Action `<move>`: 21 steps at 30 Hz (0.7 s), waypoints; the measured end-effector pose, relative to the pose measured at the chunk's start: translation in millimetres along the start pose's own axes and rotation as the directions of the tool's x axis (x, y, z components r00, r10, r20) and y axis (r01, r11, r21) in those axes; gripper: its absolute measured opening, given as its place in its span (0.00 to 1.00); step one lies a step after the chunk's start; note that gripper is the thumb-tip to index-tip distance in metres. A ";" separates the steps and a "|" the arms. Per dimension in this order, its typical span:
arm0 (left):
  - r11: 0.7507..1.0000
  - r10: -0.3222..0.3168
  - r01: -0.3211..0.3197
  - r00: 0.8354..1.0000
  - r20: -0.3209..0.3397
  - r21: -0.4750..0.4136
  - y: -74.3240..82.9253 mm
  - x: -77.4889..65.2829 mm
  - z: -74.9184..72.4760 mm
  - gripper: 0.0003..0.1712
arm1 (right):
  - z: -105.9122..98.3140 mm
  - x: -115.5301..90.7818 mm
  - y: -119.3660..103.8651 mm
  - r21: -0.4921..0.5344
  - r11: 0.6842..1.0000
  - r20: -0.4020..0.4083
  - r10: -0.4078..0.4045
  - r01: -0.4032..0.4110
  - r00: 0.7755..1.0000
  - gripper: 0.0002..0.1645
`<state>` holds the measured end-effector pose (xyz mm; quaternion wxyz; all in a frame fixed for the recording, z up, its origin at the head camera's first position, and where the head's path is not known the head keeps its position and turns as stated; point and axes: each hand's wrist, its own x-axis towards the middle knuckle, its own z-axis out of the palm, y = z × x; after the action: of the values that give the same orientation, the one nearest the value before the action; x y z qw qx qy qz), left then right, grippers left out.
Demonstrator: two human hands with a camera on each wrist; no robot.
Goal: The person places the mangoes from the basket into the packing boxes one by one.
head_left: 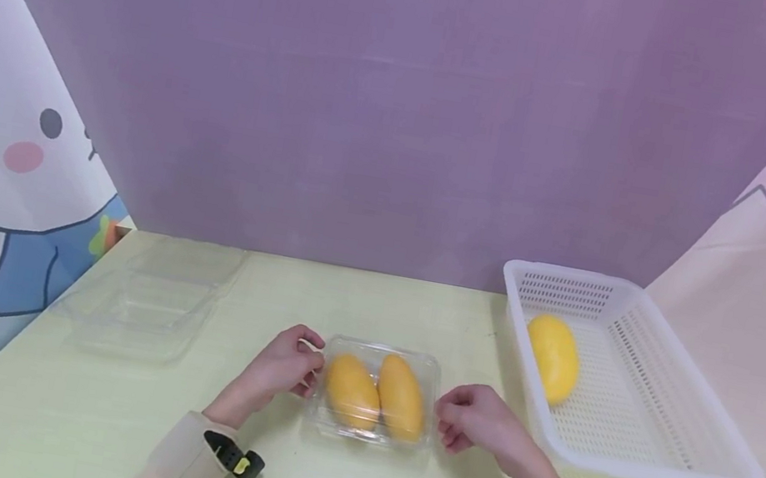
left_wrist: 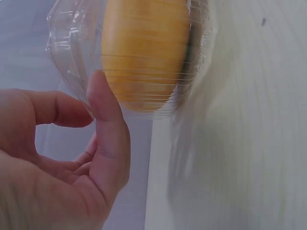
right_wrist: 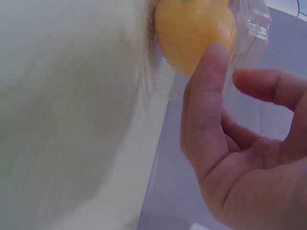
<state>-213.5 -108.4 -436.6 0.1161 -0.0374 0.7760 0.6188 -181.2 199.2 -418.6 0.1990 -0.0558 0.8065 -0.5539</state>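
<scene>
In the head view, a clear plastic clamshell box (head_left: 365,436) lies closed on the table, with a yellow-orange mango (head_left: 350,390) and a second, slimmer mango (head_left: 402,399) side by side inside. My left hand (head_left: 280,364) is at the box's left edge; in the left wrist view its thumb and index finger (left_wrist: 106,110) pinch the thin plastic rim. At the opposite edge is my right hand (head_left: 481,425). Its thumb and index finger (right_wrist: 206,105) lie on either side of the rim in the right wrist view, pinching it. The other fingers curl in below.
A white perforated basket (head_left: 656,473) stands at the right with one yellow mango (head_left: 551,359) along its left side. At the back left are clear, empty plastic boxes (head_left: 146,309), their lids raised. A purple wall (head_left: 405,107) rises behind the pale table (head_left: 96,411).
</scene>
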 end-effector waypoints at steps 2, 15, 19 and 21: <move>1.000 -0.001 0.001 1.000 -0.001 0.004 -0.2 0.5 0.4 0.17 | 0.2 -4.6 0.0 -0.018 1.000 0.025 0.001 0.000 1.000 0.13; 1.000 -0.005 0.005 1.000 -0.011 0.016 1.2 -3.8 -8.8 0.16 | 5.2 -12.9 -1.1 -0.027 0.999 0.146 -0.021 0.025 0.989 0.08; 1.000 -0.012 0.012 1.000 0.009 0.022 2.2 -2.2 -4.5 0.16 | 2.6 -16.7 0.2 -0.037 0.999 0.170 -0.001 0.007 0.985 0.09; 1.000 -0.014 0.014 1.000 0.010 0.026 2.3 -2.1 -2.6 0.16 | 2.1 -17.4 1.3 -0.038 0.999 0.184 0.012 -0.005 0.983 0.10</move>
<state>-212.2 -110.6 -433.4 0.1250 -0.0380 0.7831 0.6080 -164.3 203.3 -415.9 0.2738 -0.1071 0.7953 -0.5302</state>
